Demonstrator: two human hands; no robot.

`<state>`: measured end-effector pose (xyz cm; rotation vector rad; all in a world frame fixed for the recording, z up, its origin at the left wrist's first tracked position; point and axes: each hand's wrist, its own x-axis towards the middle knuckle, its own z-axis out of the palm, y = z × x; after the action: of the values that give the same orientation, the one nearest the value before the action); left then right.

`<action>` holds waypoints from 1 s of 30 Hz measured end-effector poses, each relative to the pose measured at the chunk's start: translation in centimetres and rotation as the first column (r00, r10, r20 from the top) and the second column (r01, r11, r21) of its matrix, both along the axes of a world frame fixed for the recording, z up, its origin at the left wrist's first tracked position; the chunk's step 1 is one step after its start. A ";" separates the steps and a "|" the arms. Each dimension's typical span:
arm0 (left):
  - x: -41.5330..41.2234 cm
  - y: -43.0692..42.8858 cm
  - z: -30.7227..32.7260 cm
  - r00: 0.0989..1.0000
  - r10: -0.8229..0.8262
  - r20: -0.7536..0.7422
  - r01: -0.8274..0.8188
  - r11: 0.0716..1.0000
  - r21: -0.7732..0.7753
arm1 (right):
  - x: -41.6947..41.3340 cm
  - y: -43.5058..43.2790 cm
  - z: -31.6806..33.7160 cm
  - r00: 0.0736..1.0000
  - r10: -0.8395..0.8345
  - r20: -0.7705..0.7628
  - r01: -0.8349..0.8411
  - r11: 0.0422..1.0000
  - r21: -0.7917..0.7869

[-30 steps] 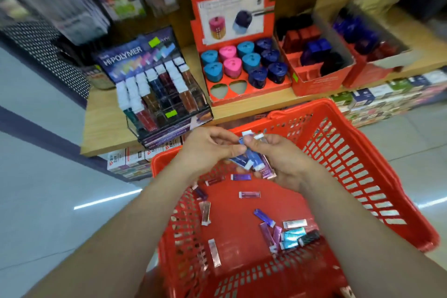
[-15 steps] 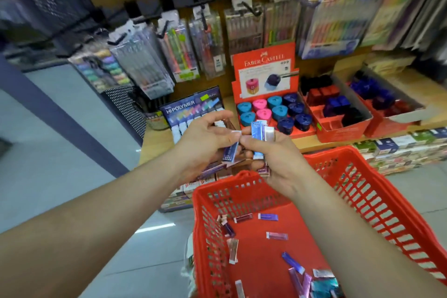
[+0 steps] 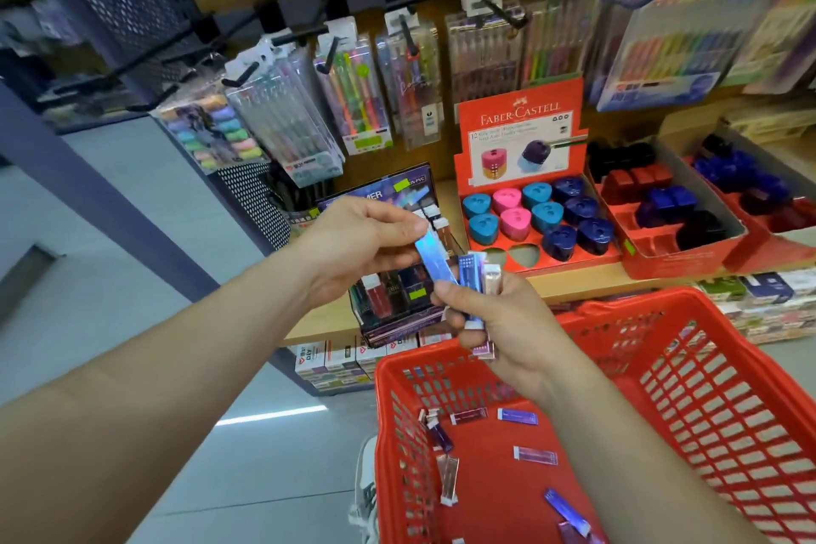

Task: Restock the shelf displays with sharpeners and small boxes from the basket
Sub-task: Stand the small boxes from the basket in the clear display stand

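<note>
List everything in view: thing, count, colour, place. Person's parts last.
basket: one, red, lower right.
loose boxes: several, purple and blue, basket floor.
sharpener display: one, red, on shelf.
sharpeners: ten, teal, pink, dark blue, in that display.
dark case: one, black, left of sharpener display.
open trays: two, red, right of sharpener display.
pen packs: several, multicoloured, hung above shelf.
blue box: one, shiny, pinched by left grip.
box bundle: few, blue and pale, in right grip.
left grip: one, bare, centre.
right grip: one, bare, over basket.

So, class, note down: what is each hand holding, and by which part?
The left hand pinches a shiny blue box by its upper end. The right hand grips a bundle of small boxes around their middles.
</note>
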<state>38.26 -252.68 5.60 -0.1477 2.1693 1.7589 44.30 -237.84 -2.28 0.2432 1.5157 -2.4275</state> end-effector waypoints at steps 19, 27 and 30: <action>-5.4 -5.4 -2.8 0.907 0.045 -0.418 -0.271 0.824 -0.498 | -0.7 2.4 -1.5 0.968 -0.032 0.248 0.091 0.968 -0.234; -7.9 -3.4 -5.5 0.879 -0.277 -0.389 -0.140 0.628 -0.765 | -0.7 2.8 -2.0 0.978 -0.065 0.197 0.085 0.992 -0.092; -8.3 -2.8 -6.1 0.851 -0.404 -0.337 -0.077 0.538 -0.839 | -0.7 3.0 -2.0 0.983 -0.050 0.179 0.065 0.995 -0.078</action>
<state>29.99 -255.50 -0.53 0.3434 3.1144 0.4979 43.63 -234.83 -4.26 0.4784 1.3459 -2.4335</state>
